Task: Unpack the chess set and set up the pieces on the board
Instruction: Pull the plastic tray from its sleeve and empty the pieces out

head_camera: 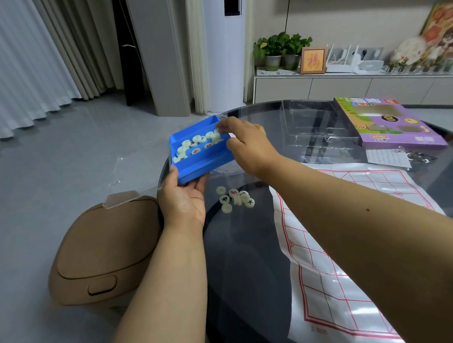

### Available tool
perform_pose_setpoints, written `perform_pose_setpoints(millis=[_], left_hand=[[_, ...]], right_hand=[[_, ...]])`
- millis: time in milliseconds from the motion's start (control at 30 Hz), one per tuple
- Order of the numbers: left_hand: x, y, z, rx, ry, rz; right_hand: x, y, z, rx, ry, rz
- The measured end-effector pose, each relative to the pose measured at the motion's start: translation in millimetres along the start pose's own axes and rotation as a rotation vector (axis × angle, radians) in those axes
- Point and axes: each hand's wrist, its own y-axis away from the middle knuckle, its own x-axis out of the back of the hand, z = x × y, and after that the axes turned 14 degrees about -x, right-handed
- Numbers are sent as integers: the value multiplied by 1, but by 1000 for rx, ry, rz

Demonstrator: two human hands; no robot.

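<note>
My left hand (pixel 184 199) grips the near corner of a blue plastic tray (pixel 206 163) and holds it tilted above the table's left edge. Several pale round chess pieces (pixel 192 144) with red or black characters lie loose in the tray. My right hand (pixel 245 141) reaches into the tray's far end, fingertips pinched on pieces there. A small pile of several pieces (pixel 234 198) lies on the dark glass table (pixel 246 262) just below the tray. The white sheet board with red grid lines (pixel 329 257) is spread flat to the right, under my right forearm.
A purple game box (pixel 385 123) and a clear plastic insert (pixel 314 124) sit at the table's far side, with a paper slip (pixel 387 159) and metal rings (pixel 416 157) nearby. A tan lidded bin (pixel 103 251) stands on the floor left of the table, a clear lid (pixel 131 176) above it.
</note>
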Motion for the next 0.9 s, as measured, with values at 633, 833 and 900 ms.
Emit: perform_pose_setpoints(millis=[633,833,900], left_hand=[[-4,12,-5,-81,-236,-162],[-3,12,-6,-106,-316,-207],[-3,13,-6,-115,-323,-205]], right_hand=[[-27,-35,-16,-192,304,-100],[-49,-40,-22,-110,313,-65],[-54,-40,-22,-75,319,-15]])
